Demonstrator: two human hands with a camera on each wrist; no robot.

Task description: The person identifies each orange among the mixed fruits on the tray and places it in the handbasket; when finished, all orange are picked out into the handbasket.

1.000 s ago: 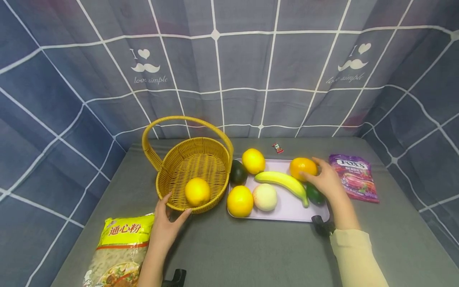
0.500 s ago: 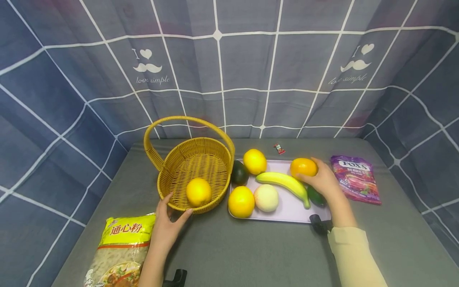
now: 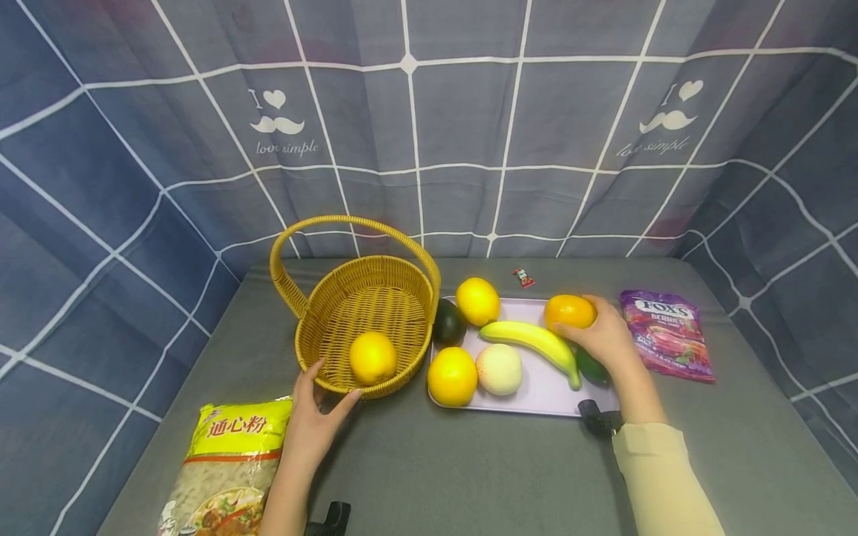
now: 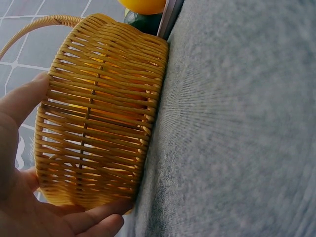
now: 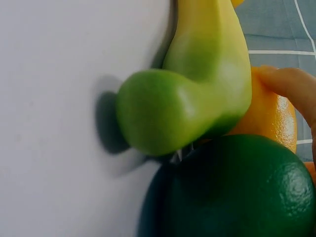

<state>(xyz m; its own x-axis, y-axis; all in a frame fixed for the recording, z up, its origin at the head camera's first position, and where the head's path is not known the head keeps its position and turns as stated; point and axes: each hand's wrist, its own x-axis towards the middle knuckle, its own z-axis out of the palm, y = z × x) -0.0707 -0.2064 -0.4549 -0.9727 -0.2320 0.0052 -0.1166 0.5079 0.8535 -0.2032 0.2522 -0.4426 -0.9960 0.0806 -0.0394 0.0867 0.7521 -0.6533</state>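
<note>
Unmoved: 1 glossy orange fruit (image 3: 567, 313) between right fingers (image 3: 598, 304)

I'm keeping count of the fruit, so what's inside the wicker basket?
One round yellow fruit lies in the wicker basket, near its front edge; bare weave shows behind it. The patch beneath the fruit is covered, so I can't see there.

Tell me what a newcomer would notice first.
Probably the wicker basket, left of the tray, with a yellow fruit inside and the left hand at its near side. Then the banana on the tray, and the right hand gripping an orange fruit at its far right.
</note>
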